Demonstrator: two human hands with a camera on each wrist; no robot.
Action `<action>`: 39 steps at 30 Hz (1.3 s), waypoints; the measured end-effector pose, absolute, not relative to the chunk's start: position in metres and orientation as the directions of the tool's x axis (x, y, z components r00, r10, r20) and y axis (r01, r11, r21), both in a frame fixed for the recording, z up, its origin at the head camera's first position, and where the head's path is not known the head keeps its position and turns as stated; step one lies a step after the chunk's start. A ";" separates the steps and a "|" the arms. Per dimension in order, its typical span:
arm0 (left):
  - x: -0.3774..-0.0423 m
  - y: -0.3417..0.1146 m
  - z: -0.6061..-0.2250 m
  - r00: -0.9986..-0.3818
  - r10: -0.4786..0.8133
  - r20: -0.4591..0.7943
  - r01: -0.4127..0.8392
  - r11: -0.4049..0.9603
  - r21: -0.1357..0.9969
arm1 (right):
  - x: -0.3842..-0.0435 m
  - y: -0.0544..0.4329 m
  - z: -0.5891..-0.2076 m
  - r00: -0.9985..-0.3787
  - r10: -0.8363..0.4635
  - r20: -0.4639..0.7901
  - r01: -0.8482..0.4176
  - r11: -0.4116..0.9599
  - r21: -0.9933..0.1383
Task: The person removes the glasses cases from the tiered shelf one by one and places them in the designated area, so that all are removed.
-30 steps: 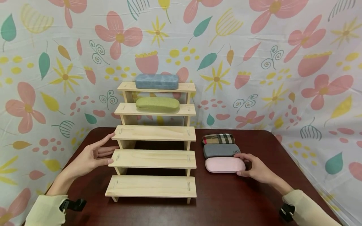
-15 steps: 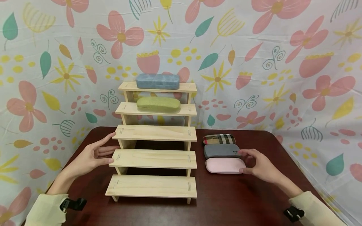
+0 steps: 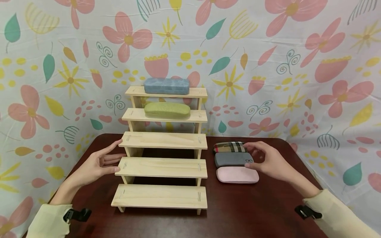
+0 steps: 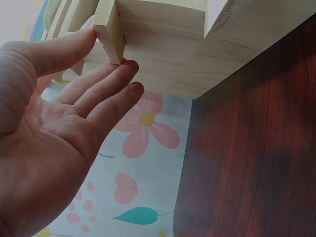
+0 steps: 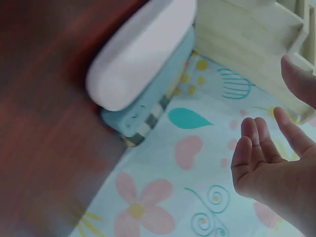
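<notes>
My left hand (image 3: 90, 167) rests against the left side of a stepped wooden stand (image 3: 162, 167), its fingertips touching the ends of the middle boards. In the left wrist view its fingers (image 4: 111, 98) are fairly straight. My right hand (image 3: 272, 163) hovers over the right ends of three glasses cases, fingers spread and holding nothing. The plaid case (image 3: 227, 147) lies at the back, the grey case (image 3: 230, 159) in the middle and the pink case (image 3: 237, 174) in front. In the right wrist view the right hand (image 5: 276, 173) is apart from the cases.
A blue case (image 3: 166, 86) sits on the top step and a green case (image 3: 167, 110) on the step below. Everything stands on a dark red-brown table (image 3: 253, 211). A flower-patterned cloth (image 3: 235, 66) hangs behind.
My right hand has left the pink case's right end and moved back, over the grey and plaid cases. The left hand and the stand keep their places.
</notes>
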State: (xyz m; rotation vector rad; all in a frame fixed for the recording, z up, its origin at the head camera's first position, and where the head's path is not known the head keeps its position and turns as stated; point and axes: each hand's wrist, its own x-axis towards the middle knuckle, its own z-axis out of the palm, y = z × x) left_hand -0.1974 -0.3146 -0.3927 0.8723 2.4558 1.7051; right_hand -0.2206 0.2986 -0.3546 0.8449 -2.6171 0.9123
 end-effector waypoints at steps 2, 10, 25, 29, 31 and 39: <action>-0.197 -0.315 -0.393 -0.843 0.458 0.281 0.422 0.241 0.874 | -0.223 0.294 -0.348 -0.806 -0.442 0.393 -0.591 0.635 -0.497; -0.199 -0.317 -0.396 -0.843 0.463 0.273 0.418 0.246 0.874 | -0.234 0.276 -0.325 -0.824 -0.440 0.358 -0.567 0.639 -0.519; -0.200 -0.316 -0.396 -0.844 0.456 0.281 0.423 0.247 0.872 | -0.250 0.237 -0.297 -0.790 -0.481 0.381 -0.613 0.606 -0.507; -0.200 -0.316 -0.395 -0.840 0.456 0.293 0.436 0.247 0.866 | -0.253 0.226 -0.290 -0.785 -0.484 0.385 -0.619 0.596 -0.512; -0.199 -0.316 -0.394 -0.837 0.459 0.297 0.441 0.246 0.863 | -0.256 0.219 -0.285 -0.783 -0.486 0.388 -0.621 0.587 -0.519; -0.198 -0.315 -0.392 -0.839 0.460 0.292 0.439 0.253 0.862 | -0.268 0.192 -0.269 -0.745 -0.517 0.420 -0.666 0.552 -0.501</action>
